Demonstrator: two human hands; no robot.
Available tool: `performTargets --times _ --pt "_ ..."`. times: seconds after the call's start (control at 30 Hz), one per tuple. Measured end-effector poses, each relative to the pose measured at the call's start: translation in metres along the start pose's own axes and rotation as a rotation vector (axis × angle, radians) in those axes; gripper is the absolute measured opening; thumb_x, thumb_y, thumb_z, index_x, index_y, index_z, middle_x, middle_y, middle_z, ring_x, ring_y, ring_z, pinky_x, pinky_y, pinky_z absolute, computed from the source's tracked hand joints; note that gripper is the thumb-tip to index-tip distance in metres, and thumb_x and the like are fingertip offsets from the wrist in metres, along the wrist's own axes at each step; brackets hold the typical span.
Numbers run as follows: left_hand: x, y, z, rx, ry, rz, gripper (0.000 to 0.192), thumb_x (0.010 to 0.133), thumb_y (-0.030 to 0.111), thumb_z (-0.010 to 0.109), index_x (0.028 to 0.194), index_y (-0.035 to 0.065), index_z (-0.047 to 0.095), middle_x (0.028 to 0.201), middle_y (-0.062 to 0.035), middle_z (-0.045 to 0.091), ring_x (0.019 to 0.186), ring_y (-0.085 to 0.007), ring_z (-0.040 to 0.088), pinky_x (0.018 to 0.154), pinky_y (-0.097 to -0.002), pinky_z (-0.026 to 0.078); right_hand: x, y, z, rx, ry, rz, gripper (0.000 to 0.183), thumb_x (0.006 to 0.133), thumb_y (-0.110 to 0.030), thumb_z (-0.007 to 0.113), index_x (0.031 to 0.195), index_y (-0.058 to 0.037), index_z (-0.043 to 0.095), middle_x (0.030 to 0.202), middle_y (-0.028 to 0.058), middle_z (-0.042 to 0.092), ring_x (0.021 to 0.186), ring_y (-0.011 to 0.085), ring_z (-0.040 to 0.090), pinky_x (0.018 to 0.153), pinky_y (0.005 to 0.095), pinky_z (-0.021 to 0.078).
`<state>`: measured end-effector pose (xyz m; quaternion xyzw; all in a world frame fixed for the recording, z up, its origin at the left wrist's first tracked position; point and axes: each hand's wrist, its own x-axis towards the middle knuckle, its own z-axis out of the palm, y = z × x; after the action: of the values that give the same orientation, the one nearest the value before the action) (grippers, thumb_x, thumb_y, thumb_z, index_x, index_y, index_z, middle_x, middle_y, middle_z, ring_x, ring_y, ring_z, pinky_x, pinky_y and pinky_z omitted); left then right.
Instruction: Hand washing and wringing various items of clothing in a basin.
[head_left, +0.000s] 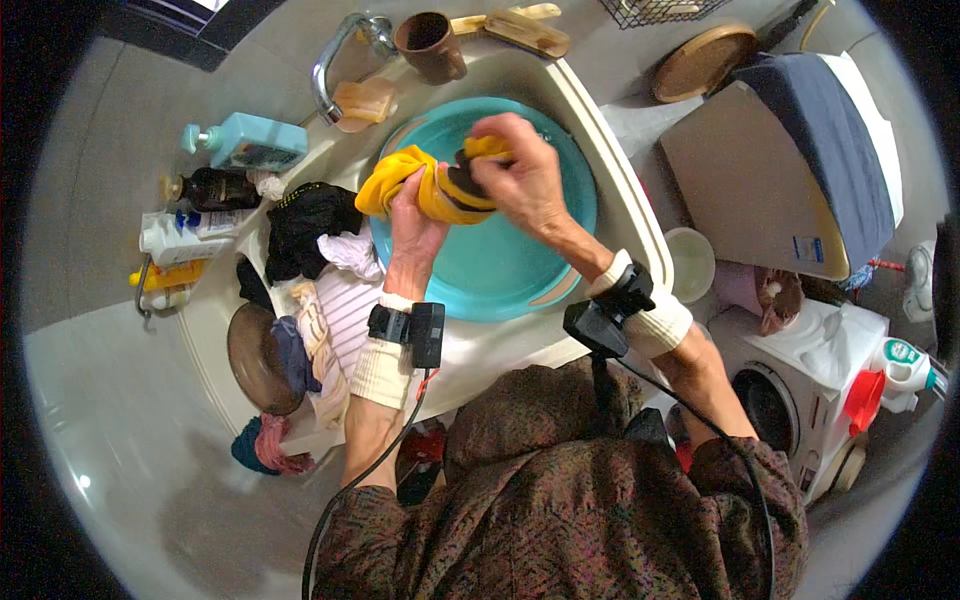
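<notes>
A turquoise plastic basin (487, 277) with water in it stands in a cream-coloured sink (607, 172). Above the water, my left hand (420, 225) is closed around a yellow cloth with dark bands (405, 180). My right hand (521, 176), slightly blurred, grips the other end of the same cloth, which looks bunched and twisted between the two hands. Left of the basin lie a black garment (307, 229), a white cloth (352, 251) and a striped cloth (349, 307). A bar of soap (365, 103) rests under the chrome faucet (326, 75).
Along the left ledge are a turquoise pump bottle (262, 142), a dark bottle (217, 189) and a white bottle (184, 238). A brown mug (430, 49) and a wooden brush (527, 34) sit on the far rim. A brown bowl (259, 360) is at lower left; a washing machine (814, 352) stands at right.
</notes>
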<state>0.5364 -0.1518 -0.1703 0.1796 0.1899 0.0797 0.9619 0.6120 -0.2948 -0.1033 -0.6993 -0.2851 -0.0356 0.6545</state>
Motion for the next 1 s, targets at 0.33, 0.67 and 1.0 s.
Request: performTargets --times 0.33,0.67,1.0 --pt "-0.017 0.018 0.002 0.369 0.155 -0.044 0.020 0.078 0.011 0.053 0.094 -0.0001 0.054 0.081 -0.0098 0.059 0.075 -0.0225 0.059 0.073 -0.0336 0.049 -0.055 -0.019 0.013 -0.342 -0.553 -0.510 0.018 0.067 -0.007 0.060 0.084 -0.0124 0.053 0.075 -0.0010 0.050 0.074 0.0176 0.048 0.068 0.0372 0.0406" --pt "-0.013 0.010 0.025 0.218 0.067 0.128 0.027 0.074 0.010 0.056 0.098 -0.0015 0.053 0.080 -0.0126 0.059 0.074 -0.0258 0.059 0.070 -0.0365 0.050 -0.071 0.042 0.003 0.408 -0.267 0.715 0.064 0.076 -0.031 0.068 0.126 -0.0026 0.038 0.098 0.0151 0.055 0.078 0.0227 0.059 0.065 0.0262 0.0494" --pt "-0.010 -0.006 0.045 0.254 0.051 0.273 0.029 0.080 0.015 0.056 0.104 0.0008 0.052 0.086 -0.0108 0.059 0.077 -0.0250 0.060 0.075 -0.0371 0.048 -0.047 0.030 0.000 0.859 0.171 1.028 0.043 0.078 -0.044 0.061 0.099 -0.0065 0.058 0.085 0.0059 0.060 0.072 0.0181 0.057 0.068 0.0344 0.0486"
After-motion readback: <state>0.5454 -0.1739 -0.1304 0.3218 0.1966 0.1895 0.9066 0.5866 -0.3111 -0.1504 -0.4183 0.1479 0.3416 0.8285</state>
